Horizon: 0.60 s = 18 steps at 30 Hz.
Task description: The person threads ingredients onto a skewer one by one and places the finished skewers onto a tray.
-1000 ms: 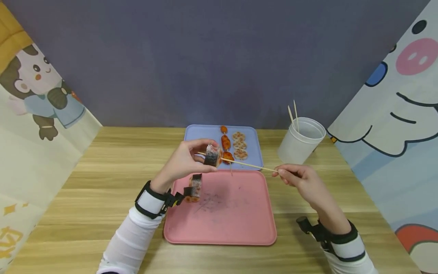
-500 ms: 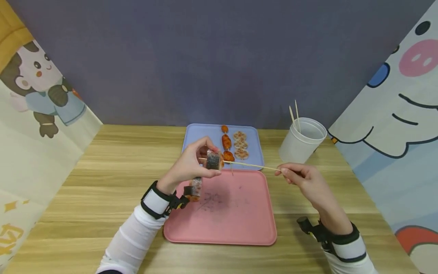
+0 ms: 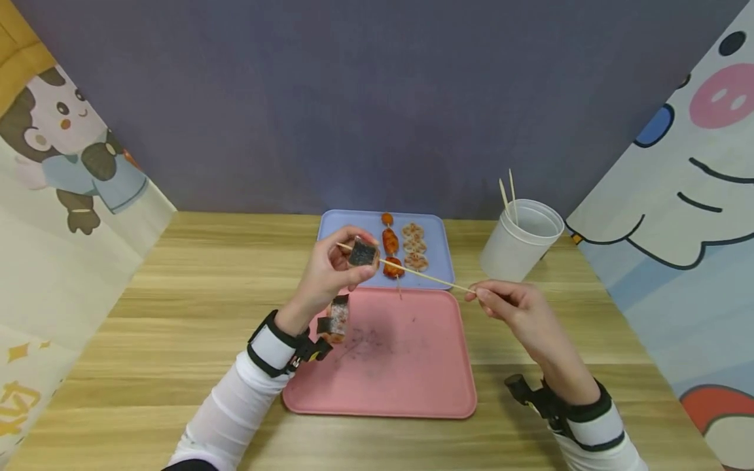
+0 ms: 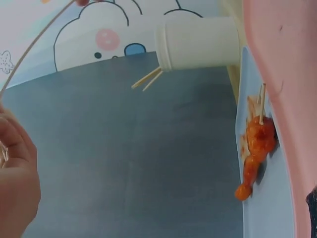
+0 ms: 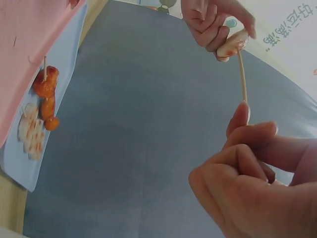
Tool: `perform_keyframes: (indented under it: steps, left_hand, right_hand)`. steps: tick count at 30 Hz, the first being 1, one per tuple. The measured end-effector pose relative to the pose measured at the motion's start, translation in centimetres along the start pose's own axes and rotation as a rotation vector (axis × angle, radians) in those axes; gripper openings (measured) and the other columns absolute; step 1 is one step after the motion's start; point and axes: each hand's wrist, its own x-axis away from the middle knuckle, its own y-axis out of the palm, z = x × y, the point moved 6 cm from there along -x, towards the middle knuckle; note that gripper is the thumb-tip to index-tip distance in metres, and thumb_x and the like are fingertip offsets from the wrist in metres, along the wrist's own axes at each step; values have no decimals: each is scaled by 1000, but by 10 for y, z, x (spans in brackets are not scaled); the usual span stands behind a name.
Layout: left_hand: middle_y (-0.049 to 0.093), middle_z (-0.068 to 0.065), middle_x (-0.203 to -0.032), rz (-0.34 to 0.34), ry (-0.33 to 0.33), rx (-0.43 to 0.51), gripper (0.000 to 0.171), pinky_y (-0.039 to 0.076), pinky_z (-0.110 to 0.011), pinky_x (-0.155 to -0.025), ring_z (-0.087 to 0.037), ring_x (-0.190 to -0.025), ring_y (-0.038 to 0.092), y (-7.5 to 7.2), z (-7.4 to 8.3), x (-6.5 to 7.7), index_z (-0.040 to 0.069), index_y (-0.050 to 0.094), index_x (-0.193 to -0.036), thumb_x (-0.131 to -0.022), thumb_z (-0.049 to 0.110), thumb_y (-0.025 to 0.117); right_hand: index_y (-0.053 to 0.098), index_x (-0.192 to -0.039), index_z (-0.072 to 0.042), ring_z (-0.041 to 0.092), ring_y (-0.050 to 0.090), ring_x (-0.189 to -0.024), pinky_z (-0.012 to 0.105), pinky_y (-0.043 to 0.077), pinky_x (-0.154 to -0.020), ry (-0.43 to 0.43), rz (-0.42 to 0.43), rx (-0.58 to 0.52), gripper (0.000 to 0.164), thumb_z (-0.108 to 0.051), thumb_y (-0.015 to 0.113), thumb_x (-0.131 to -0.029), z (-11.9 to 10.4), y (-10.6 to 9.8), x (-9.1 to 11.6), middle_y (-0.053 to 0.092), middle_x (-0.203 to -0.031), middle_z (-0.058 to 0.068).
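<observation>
Held up over the seam between the two trays is a food piece wrapped in a dark seaweed band (image 3: 363,254). My left hand (image 3: 323,275) grips it between thumb and fingers. A thin bamboo skewer (image 3: 424,274) runs through the piece, its tip showing on the left side. At the skewer's other end, my right hand (image 3: 517,311) pinches it between thumb and forefinger. In the right wrist view, the pale browned end of the piece (image 5: 230,45) faces the camera with the skewer entering it. More seaweed-banded food (image 3: 338,320) lies on the pink tray (image 3: 406,379), partly behind my left wrist strap.
Beyond the pink tray lies a blue tray (image 3: 438,226), bearing a skewer of orange-red food pieces (image 3: 390,241) and several lotus-root-like slices (image 3: 415,245). A white cup (image 3: 515,248) with two sticks (image 3: 508,193) stands at the back right. A grey wall (image 3: 377,111) rises behind.
My left hand has dipped slightly, then risen with the food piece, whose dark seaweed band now faces up more. The skewer slopes more steeply; my right hand has barely moved.
</observation>
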Motion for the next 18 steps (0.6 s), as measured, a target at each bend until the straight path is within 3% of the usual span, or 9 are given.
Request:
perform_keyframes:
  steps: [8,15,18]
  left_hand:
    - [63,-5,-87,9,-91,-26,35,34,-24,-40,-10,-57,47,-5,-2,2,15,61,-104,-76,23,79]
    - [59,-5,-79,-5,-140,-20,35,32,-24,-42,-10,-49,37,-8,-4,0,14,61,-105,-77,27,78]
    - [57,-5,-87,-14,-127,-47,38,34,-25,-47,-12,-53,36,-9,-4,-2,12,61,-109,-79,28,77]
  right_hand:
    - [64,-105,9,8,48,-72,22,46,-68,9,4,9,27,-15,53,-97,-1,7,-1,51,-72,-5]
    - [63,-108,10,6,49,-73,20,46,-69,46,11,-18,28,-13,54,-97,5,13,-1,56,-76,-5]
    - [63,-106,10,5,48,-71,19,45,-67,30,1,-90,26,-12,52,-97,7,12,-4,55,-74,-6]
